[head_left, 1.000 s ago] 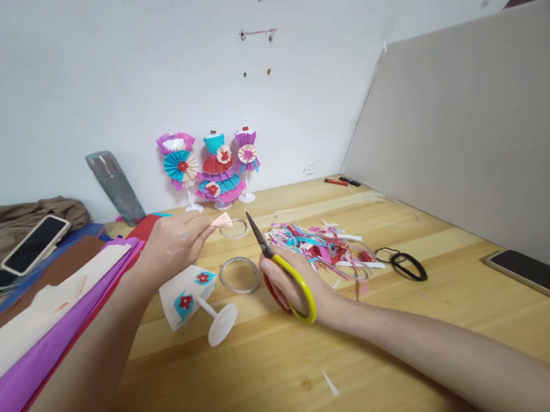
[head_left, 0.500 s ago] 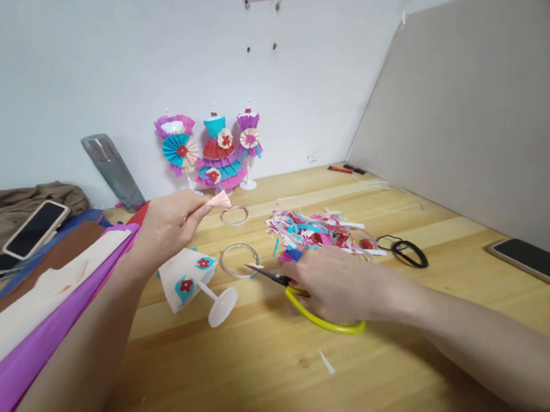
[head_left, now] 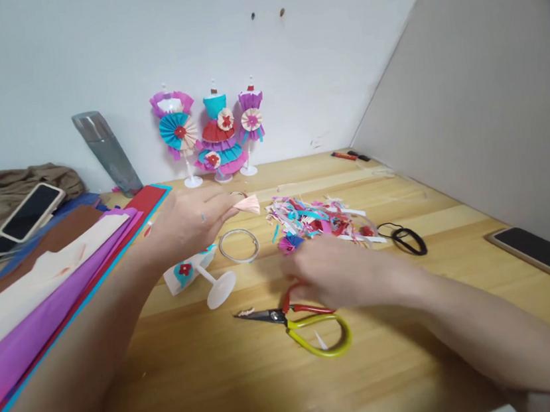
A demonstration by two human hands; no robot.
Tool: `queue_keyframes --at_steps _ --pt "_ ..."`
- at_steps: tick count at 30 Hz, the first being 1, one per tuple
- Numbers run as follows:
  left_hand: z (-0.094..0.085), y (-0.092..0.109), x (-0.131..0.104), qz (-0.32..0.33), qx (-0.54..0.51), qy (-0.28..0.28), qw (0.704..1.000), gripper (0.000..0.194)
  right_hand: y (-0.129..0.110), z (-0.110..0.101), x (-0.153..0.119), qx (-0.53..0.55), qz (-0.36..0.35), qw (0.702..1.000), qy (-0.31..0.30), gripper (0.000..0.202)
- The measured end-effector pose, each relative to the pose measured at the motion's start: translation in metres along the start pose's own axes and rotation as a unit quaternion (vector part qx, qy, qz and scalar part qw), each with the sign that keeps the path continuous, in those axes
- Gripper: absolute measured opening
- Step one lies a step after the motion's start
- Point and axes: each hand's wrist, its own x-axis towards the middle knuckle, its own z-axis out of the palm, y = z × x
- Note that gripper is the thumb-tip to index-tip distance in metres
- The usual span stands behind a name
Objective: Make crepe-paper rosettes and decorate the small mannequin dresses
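My left hand [head_left: 194,219] pinches a small pleated peach paper piece [head_left: 247,204], its fringed end pointing right. Beyond the white stand, blade-left on the table, are scissors [head_left: 276,315] with red and yellow handles and a peach scrap on the blades. My right hand [head_left: 336,271] is over the red handle with curled fingertips mostly hidden; its grip is unclear. A blue and pink paper piece [head_left: 290,243] lies just past it. Under my left wrist, a white form with a red and blue flower [head_left: 184,271] lies tipped over, its round base [head_left: 222,289] facing forward.
Three paper-dressed forms [head_left: 219,136] stand by the wall. A scrap pile [head_left: 316,217] lies at centre right, with a black band [head_left: 408,241] and a phone [head_left: 547,259] further right. A metal ring [head_left: 238,246] lies centrally. Paper sheets [head_left: 62,272], a bottle [head_left: 109,153] and another phone [head_left: 32,212] are left.
The scissors have dropped lower, turned flatter and now show both handles beside my right hand. My left hand has moved right with the peach paper. The camera view has shifted.
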Motion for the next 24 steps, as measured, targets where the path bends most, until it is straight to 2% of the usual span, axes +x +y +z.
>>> queue_keyframes --at_steps 2,3,5,7,11,16,18,24 --pt "0.001 0.005 0.002 0.021 0.009 0.015 1.0 0.029 0.006 -0.004 0.005 0.008 0.037 0.996 0.084 0.007" --pt "0.001 0.008 0.002 0.029 0.011 0.016 0.999 0.029 0.009 -0.004 0.008 0.032 0.024 0.99 0.138 0.02" --pt "0.002 0.013 0.002 0.041 0.004 0.0 0.999 0.028 0.011 -0.003 0.012 0.108 -0.04 0.963 0.244 0.047" --pt "0.002 0.018 0.002 0.055 0.0 -0.025 0.998 0.026 0.012 0.0 0.014 0.147 -0.114 0.94 0.287 0.06" --pt "0.003 0.025 0.002 0.088 0.013 -0.036 0.995 0.024 0.01 0.007 0.014 0.1 -0.157 0.926 0.328 0.065" --pt "0.011 0.026 0.001 0.089 -0.045 -0.038 0.994 0.024 0.01 0.007 0.015 0.071 -0.174 0.908 0.374 0.02" --pt "0.015 0.025 0.002 0.082 -0.064 -0.039 0.994 0.026 0.01 0.006 0.016 0.065 -0.163 0.912 0.371 0.011" --pt "0.014 0.025 0.002 0.068 -0.078 -0.026 0.994 0.031 0.009 0.0 0.014 0.03 -0.137 0.936 0.322 0.012"
